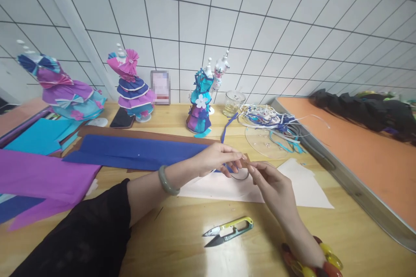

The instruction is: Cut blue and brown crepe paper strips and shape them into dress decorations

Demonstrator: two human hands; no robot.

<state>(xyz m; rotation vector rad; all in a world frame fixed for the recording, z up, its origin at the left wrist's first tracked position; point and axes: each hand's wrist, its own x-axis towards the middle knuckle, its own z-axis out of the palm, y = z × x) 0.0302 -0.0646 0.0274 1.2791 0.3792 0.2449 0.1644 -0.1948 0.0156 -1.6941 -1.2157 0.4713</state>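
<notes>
Over the white paper [224, 189], my left hand [218, 160] and my right hand [274, 184] meet at the fingertips. Between them is a small brown piece of paper [246, 161], pinched by both hands; its lower part is covered by my fingers. A thin dark ring or loop [240, 178] shows just beneath the fingers, and I cannot tell whether it is held. Thread snips [229, 230] with a yellow and grey handle lie on the table nearer to me, blades to the left. Blue paper [139, 152] lies left of my left hand, over brown paper [97, 132].
Several small mannequins in paper dresses, one teal and purple [199, 104], stand along the tiled wall. A glass [234, 103] and a tangle of ribbons [269, 119] are at the back right. Purple paper [48, 177] lies left. An orange-topped surface [354, 151] borders the right.
</notes>
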